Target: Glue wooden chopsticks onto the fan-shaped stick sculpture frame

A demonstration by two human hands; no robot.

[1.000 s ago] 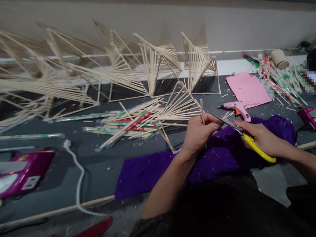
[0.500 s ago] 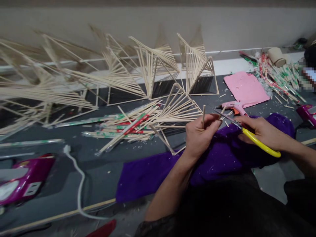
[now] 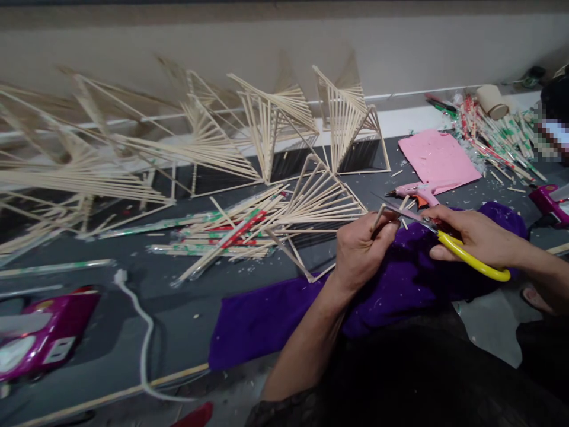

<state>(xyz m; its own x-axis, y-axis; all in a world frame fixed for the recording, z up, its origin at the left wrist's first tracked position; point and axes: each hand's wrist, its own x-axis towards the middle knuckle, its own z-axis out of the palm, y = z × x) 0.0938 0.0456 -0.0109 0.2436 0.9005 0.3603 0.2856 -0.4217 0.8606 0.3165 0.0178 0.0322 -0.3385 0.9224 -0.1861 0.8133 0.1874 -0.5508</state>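
Note:
My left hand (image 3: 365,242) is closed, pinching a short wooden stick (image 3: 378,217) that pokes up from the fist, with another stick end (image 3: 403,203) by the fingertips. Yellow-handled scissors (image 3: 475,261) are gripped in my right hand (image 3: 473,232). Their blades point left and lie across the sticks at my left fingertips; whether they touch the wood I cannot tell. Beneath both hands spreads a purple cloth (image 3: 253,326). Left of my left hand stands a fan-shaped stick frame (image 3: 320,210). Beyond the blades rests a pink glue gun (image 3: 415,191).
Several twisted stick frames (image 3: 351,124) line the wall. Wrapped chopsticks (image 3: 231,228) lie in a pile on the dark table (image 3: 178,320). A pink sheet (image 3: 438,155), a litter of wrappers and sticks (image 3: 498,136), a white cable (image 3: 144,332) and a magenta device (image 3: 53,332) are around.
The stick in my left fist has gone from upright to leaning right. My right thumb now shows below the scissor handle. The view has shifted slightly.

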